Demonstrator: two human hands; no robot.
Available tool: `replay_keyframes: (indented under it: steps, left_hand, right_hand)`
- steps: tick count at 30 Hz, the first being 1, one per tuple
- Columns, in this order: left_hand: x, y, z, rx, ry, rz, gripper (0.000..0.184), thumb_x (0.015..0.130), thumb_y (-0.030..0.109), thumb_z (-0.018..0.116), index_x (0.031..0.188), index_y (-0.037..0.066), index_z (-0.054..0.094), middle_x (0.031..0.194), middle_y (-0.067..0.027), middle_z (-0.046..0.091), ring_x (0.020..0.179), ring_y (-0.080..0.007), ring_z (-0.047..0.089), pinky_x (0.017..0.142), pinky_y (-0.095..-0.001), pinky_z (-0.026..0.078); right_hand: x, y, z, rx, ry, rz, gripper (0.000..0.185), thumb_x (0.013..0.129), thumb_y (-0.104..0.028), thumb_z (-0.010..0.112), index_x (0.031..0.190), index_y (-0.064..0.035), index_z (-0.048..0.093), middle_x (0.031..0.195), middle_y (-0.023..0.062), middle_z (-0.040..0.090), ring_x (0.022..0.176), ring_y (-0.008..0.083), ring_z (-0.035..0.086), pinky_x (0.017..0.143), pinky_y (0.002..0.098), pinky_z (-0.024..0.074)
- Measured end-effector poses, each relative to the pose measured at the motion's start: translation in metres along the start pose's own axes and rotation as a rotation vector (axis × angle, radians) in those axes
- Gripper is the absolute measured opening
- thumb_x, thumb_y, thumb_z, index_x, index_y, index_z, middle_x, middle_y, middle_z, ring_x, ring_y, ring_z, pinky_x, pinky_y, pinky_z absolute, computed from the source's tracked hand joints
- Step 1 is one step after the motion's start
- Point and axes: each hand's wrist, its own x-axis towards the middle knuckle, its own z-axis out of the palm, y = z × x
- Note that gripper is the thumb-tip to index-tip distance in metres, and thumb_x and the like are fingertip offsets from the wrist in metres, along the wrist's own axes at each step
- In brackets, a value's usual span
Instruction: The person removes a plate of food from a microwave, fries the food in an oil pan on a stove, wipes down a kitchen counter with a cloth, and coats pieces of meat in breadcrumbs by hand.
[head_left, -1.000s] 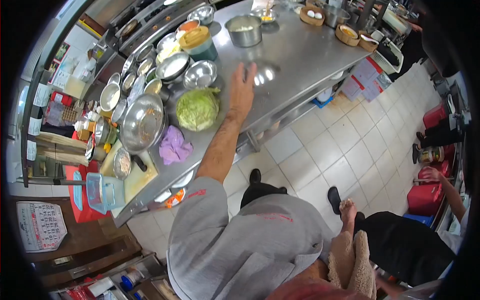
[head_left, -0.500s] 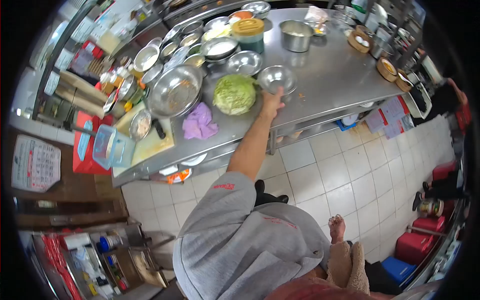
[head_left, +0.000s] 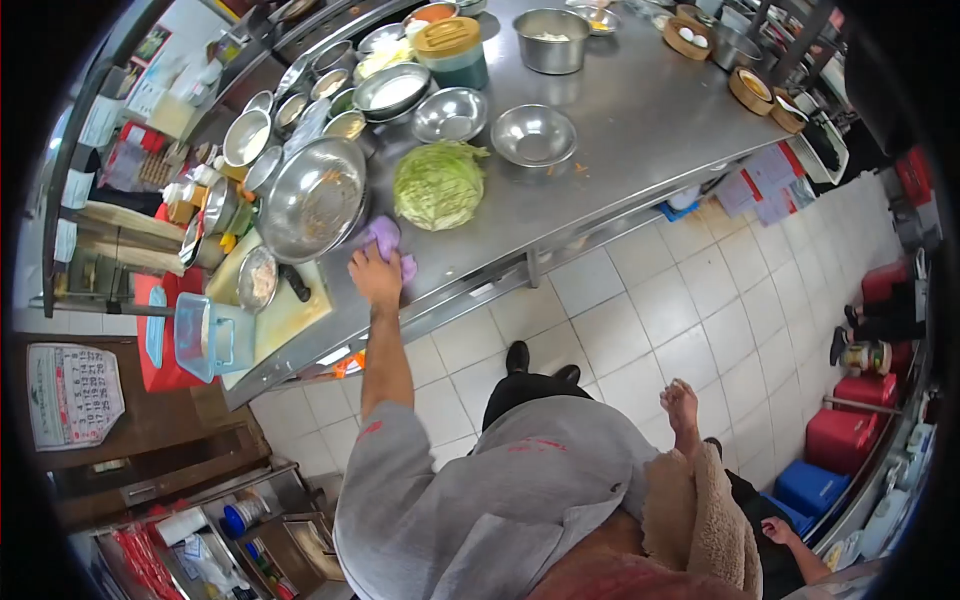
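Observation:
My left hand (head_left: 376, 277) is over the near edge of the steel table, its fingers closed onto a crumpled purple cloth (head_left: 384, 236). Part of the cloth is hidden under the hand. Just beyond it sits a large steel colander-like bowl (head_left: 335, 205) with orange scraps inside. A green cabbage (head_left: 440, 187) rests to the right of the cloth. Past the cabbage stands a steel bowl (head_left: 534, 136) that looks bare inside. My right hand (head_left: 680, 405) hangs away from the table, fingers loosely curled and partly apart, with nothing visible in it.
A cutting board (head_left: 312, 312) holds a black-handled knife (head_left: 296, 283) and a small bowl of pale food (head_left: 259, 278). Beside it stands a blue plastic container (head_left: 215, 340). Farther back are a lidded tub (head_left: 452, 55) and a pot (head_left: 552, 42). Another person's hand (head_left: 776, 530) shows at lower right.
My left hand has left the steel bowl and moved left onto the purple cloth, which is now bunched smaller. The view has shifted somewhat. My right hand still hangs at my side.

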Motion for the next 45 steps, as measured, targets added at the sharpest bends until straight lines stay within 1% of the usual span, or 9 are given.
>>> replay_keyframes:
  steps: [5, 14, 18, 22, 28, 32, 42, 44, 45]
  left_hand:
    - [-0.087, 0.073, -0.013, -0.167, 0.095, 0.308, 0.045, 0.067, 0.025, 0.063, 0.106, 0.005, 0.051, 0.105, -0.0165, 0.048, 0.091, -0.0339, 0.045, 0.077, -0.0414, 0.041]
    - [-0.011, 0.305, 0.025, -0.355, -0.174, 0.105, 0.056, 0.074, 0.033, 0.057, 0.112, -0.006, 0.043, 0.104, -0.0213, 0.047, 0.094, -0.0324, 0.046, 0.079, -0.0405, 0.042]
    - [0.006, 0.364, 0.032, -0.308, -0.126, 0.092, 0.055, 0.072, 0.035, 0.058, 0.112, 0.0, 0.045, 0.104, -0.0186, 0.046, 0.096, -0.0314, 0.045, 0.076, -0.0405, 0.044]
    - [0.015, 0.406, 0.045, -0.363, -0.256, 0.496, 0.046, 0.07, 0.033, 0.06, 0.11, 0.011, 0.053, 0.107, -0.0114, 0.047, 0.098, -0.0309, 0.045, 0.077, -0.0401, 0.044]
    - [0.009, 0.375, 0.013, -0.77, -0.575, 0.954, 0.039, 0.062, 0.028, 0.064, 0.098, 0.015, 0.063, 0.101, -0.0108, 0.055, 0.092, -0.0284, 0.051, 0.08, -0.0357, 0.043]
    - [0.03, 0.3, -0.03, -0.865, -0.287, 0.473, 0.036, 0.059, 0.019, 0.066, 0.095, 0.013, 0.064, 0.093, -0.0081, 0.057, 0.086, -0.0278, 0.052, 0.076, -0.0371, 0.043]
    - [0.186, 0.331, -0.024, -0.65, 0.095, 0.475, 0.035, 0.064, 0.021, 0.062, 0.098, 0.009, 0.061, 0.094, -0.008, 0.055, 0.087, -0.0289, 0.049, 0.076, -0.0384, 0.042]
    - [0.202, 0.354, 0.009, -0.144, -0.46, 0.618, 0.038, 0.069, 0.027, 0.057, 0.103, 0.01, 0.058, 0.099, -0.0105, 0.053, 0.094, -0.0294, 0.049, 0.082, -0.0406, 0.04]
    - [0.197, 0.361, 0.037, -0.149, -0.466, 0.626, 0.038, 0.069, 0.027, 0.057, 0.103, 0.01, 0.058, 0.099, -0.0105, 0.053, 0.094, -0.0294, 0.049, 0.082, -0.0406, 0.04]
  right_hand:
    - [-0.018, -0.015, 0.03, 0.029, 0.076, -0.036, 0.01, 0.078, -0.007, 0.052, 0.087, -0.0076, 0.049, 0.068, 0.0025, 0.048, 0.059, 0.0139, 0.051, 0.049, 0.023, 0.0407]
    - [-0.039, -0.006, -0.008, 0.125, 0.125, -0.028, 0.013, 0.08, -0.009, 0.051, 0.093, -0.0047, 0.049, 0.07, 0.005, 0.049, 0.06, 0.0163, 0.051, 0.048, 0.0236, 0.0402]
    - [-0.047, 0.006, -0.047, 0.207, 0.135, -0.048, 0.013, 0.081, -0.008, 0.051, 0.093, -0.0048, 0.049, 0.069, 0.0044, 0.048, 0.061, 0.0174, 0.051, 0.048, 0.0239, 0.0396]
    - [-0.053, 0.023, -0.074, 0.293, 0.182, -0.006, 0.015, 0.081, -0.01, 0.053, 0.095, -0.0057, 0.049, 0.067, 0.0046, 0.047, 0.061, 0.0194, 0.051, 0.048, 0.0259, 0.0403]
    - [-0.03, 0.006, -0.076, 0.274, 0.101, -0.055, 0.008, 0.081, -0.011, 0.051, 0.087, -0.0057, 0.049, 0.066, 0.0033, 0.048, 0.059, 0.0178, 0.051, 0.049, 0.0244, 0.0403]
    - [-0.019, -0.027, -0.061, 0.278, 0.011, -0.122, 0.014, 0.081, -0.012, 0.048, 0.068, -0.0101, 0.043, 0.06, 0.0021, 0.042, 0.061, 0.0164, 0.048, 0.05, 0.0238, 0.0399]
    - [0.002, -0.048, -0.001, 0.341, 0.084, -0.169, 0.017, 0.08, -0.011, 0.045, 0.063, -0.0099, 0.038, 0.059, 0.0023, 0.04, 0.059, 0.0151, 0.045, 0.048, 0.0227, 0.0346]
    - [0.01, -0.04, 0.005, 0.374, 0.037, -0.188, 0.015, 0.078, -0.011, 0.046, 0.065, -0.01, 0.039, 0.058, 0.0019, 0.04, 0.058, 0.0147, 0.044, 0.047, 0.0228, 0.0339]
    - [0.014, -0.039, 0.01, 0.404, 0.009, -0.181, 0.007, 0.079, -0.01, 0.048, 0.074, -0.0083, 0.043, 0.059, 0.002, 0.041, 0.058, 0.0154, 0.044, 0.049, 0.024, 0.0365]
